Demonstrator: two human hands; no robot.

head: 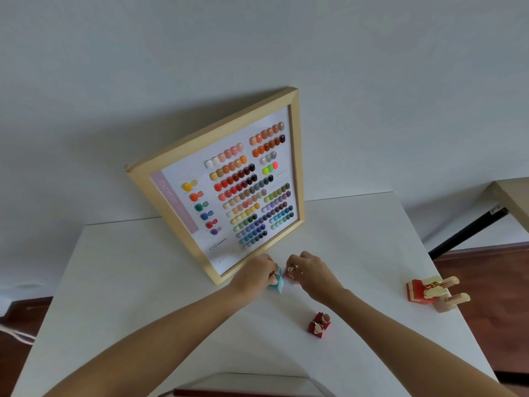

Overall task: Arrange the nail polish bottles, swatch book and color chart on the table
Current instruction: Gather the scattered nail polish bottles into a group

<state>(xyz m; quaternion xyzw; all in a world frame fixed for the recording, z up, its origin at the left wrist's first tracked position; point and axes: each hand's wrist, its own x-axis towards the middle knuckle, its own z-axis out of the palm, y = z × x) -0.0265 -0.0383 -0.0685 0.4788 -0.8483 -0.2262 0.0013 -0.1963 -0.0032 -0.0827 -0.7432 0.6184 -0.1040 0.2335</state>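
Observation:
A wood-framed color chart (226,181) with several rows of nail swatches leans against the wall at the back of the white table (137,282). In front of its lower edge, my left hand (257,272) grips a teal nail polish bottle (277,285) by its gold cap. Right beside it, my right hand (307,269) holds a pink-red bottle (289,275) by its cap. Two dark red bottles (319,325) stand together nearer to me on the right. At the table's right edge lie several red and beige bottles (432,292) with gold caps.
A book-like edge with a dark red border (243,392) shows at the bottom of the view. Another table with a black leg (469,227) stands at the far right. Wooden floor lies on both sides.

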